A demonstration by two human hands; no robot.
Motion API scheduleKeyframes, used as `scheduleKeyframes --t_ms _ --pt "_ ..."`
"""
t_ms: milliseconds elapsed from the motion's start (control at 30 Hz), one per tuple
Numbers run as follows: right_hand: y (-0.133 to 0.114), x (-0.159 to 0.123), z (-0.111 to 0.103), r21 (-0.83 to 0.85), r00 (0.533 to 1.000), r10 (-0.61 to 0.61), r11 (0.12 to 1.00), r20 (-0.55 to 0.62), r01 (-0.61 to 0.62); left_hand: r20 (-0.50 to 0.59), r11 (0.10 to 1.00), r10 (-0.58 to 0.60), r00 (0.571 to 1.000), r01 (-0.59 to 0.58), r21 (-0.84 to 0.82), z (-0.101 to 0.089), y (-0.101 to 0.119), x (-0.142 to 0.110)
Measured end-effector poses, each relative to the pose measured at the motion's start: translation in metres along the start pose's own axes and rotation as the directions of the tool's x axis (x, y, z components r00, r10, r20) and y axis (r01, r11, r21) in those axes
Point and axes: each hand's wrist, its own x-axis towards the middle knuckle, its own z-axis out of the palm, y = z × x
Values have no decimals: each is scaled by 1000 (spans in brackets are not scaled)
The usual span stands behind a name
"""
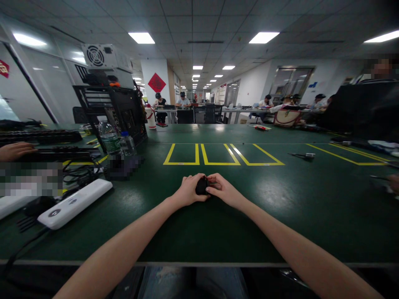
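Long and low, an office stretches away beyond the fingers, its ceiling (177, 23) set with bright rectangular lights (264, 38). Under and around the hands spreads a dark green table (199, 236), reaching well past them to either side. Far to the left of the fingers stands a black metal frame (132, 112), with a grey case (98, 56) bearing a round fan grille on top. Straight beyond the fingertips, three yellow tape outlines (181, 163) lie side by side. Left of the fingers and a little nearer the table's front edge, a long white device (76, 203) lies at a slant; past it, two clear plastic bottles (109, 137) stand upright, close together. The left hand (190, 190) curls its fingers and thumb around a small black object (201, 186), directly between both hands. The right hand (224, 189) brings bent fingers and thumb to the object's right side; whether they grip it or merely touch it, I cannot tell.
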Motion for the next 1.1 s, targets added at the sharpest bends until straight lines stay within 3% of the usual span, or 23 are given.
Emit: scheduleKeyframes --t_ms 200,467,667,867,1100 --pt "-1 -1 -3 78 996 15 997 87 -21 10 1000 2 1000 -2 -1 -1 2 0" --pt "-2 0 -4 55 1000 -11 998 13 10 2 1000 23 1000 -23 -3 -2 2 -1" --pt "-1 1 -6 40 997 72 997 25 -73 6 1000 16 1000 -16 3 -3 3 -1" --pt "-3 -3 -5 72 997 17 997 79 -23 10 1000 24 1000 -24 -2 -3 2 -1" --pt "0 1 -3 82 1000 -26 996 0 26 -2 1000 18 1000 -18 1 -2 2 -1"
